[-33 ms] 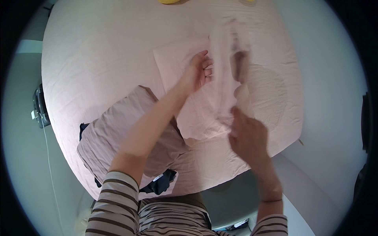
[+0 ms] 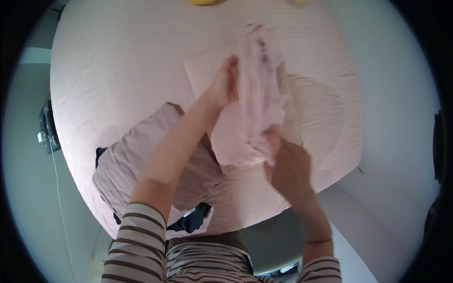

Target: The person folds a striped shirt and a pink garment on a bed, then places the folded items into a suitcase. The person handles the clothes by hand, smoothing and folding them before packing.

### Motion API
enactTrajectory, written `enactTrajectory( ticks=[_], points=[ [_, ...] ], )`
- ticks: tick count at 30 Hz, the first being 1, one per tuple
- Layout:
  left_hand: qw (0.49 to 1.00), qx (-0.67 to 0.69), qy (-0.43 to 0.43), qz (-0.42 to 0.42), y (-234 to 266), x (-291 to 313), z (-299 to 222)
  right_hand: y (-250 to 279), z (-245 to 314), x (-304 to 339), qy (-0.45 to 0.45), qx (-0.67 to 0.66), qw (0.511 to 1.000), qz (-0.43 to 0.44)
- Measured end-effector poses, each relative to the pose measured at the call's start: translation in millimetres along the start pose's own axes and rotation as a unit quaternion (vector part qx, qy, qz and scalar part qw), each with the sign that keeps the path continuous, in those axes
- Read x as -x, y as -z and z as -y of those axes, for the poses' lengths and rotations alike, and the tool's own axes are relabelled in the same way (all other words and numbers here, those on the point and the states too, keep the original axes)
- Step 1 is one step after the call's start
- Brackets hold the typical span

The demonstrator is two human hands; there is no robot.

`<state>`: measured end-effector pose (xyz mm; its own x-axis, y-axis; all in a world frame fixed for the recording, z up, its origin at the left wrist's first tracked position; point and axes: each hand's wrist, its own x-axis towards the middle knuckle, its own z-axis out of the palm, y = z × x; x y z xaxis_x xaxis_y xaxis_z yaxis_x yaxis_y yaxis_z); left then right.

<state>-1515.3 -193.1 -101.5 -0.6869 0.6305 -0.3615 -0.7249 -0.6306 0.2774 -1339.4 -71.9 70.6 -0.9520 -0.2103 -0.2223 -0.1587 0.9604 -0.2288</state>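
- Across the middle of the room spreads a bed (image 2: pixel 108 66) with a wrinkled pale pink sheet; greenish-grey floor (image 2: pixel 23 174) shows at the left, and a pale, smooth surface (image 2: pixel 396 94) lies beyond its right side.
- On the floor at the left sits a black object (image 2: pixel 48 126), a thin white cable (image 2: pixel 60 188) trailing toward the near side.
- Above the right half of the bed is the pink cloth (image 2: pixel 255 89), blurred, with dark marks near its far end.
- Its long axis runs from near to far, its far end pointing away from the person.
- The right hand (image 2: pixel 290 160) has its fingers clamped on the near end.
- The left hand (image 2: pixel 225 82) is at the cloth's left edge, fingers close together; whether they grip, I cannot tell.
- Counted: two hands, two striped sleeves (image 2: pixel 141 240), one held cloth, one mauve bundle (image 2: pixel 141 146) at the left with navy fabric (image 2: pixel 196 219) poking out beneath, two yellow things (image 2: pixel 203 1) at the far edge.
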Motion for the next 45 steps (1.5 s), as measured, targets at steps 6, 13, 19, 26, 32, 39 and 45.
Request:
enactTrajectory(
  ticks=[6, 13, 19, 26, 32, 39, 45],
  points=[
    [0.888, -0.458, 0.015, -0.043, -30.1, -8.6, -97.5, -77.7, 47.7, -15.8, -0.085, -0.130, 0.988, -0.004],
    [0.397, -0.890, 0.224, -0.021, -131.2, 13.2, -124.7, -55.0, 37.4, 26.9, -0.086, -0.184, 0.968, -0.146],
    [0.581, -0.813, 0.020, 0.037, -85.3, 33.9, -114.6, -79.9, 6.5, 52.4, -0.180, -0.293, 0.936, -0.076],
    [0.791, -0.593, -0.056, 0.138, -72.2, 31.9, -118.3, -48.9, 16.8, 64.1, -0.217, -0.238, 0.935, -0.148],
    [0.704, -0.705, 0.081, 0.020, 4.8, 25.2, -147.0, -156.3, 38.2, 23.8, -0.115, -0.209, 0.961, -0.142],
    [0.534, -0.819, 0.208, -0.020, -51.0, 13.0, -151.2, -84.3, 37.7, 30.2, -0.168, -0.366, 0.906, -0.131],
    [0.793, -0.594, -0.062, -0.123, -10.7, 53.2, -122.3, -56.5, 32.7, 32.3, -0.145, -0.288, 0.936, -0.140]
  ],
)
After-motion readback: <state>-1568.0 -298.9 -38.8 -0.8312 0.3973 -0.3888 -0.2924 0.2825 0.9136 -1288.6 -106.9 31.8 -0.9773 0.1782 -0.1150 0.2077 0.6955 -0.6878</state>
